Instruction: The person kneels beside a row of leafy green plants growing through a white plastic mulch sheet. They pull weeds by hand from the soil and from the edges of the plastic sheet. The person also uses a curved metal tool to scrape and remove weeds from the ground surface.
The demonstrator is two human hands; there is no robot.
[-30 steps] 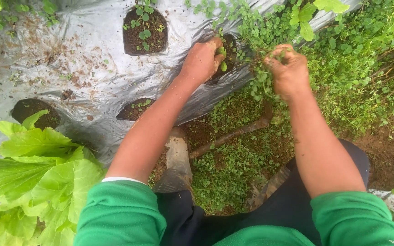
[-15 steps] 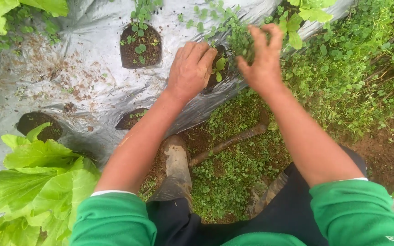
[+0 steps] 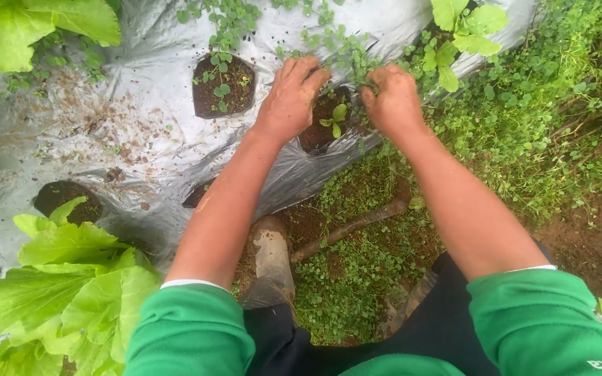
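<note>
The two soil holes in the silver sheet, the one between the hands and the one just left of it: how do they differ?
The hole between the hands holds one small seedling amid mostly bare soil, and the left hand and right hand sit at its edges. The left hole is crowded with small round-leaved weeds and no hand touches it. Both are dark-soil openings cut in the same silver plastic sheet.

A seedling [image 3: 336, 118] stands in a soil hole [image 3: 318, 129] between left hand [image 3: 290, 97] and right hand [image 3: 391, 101].
</note>
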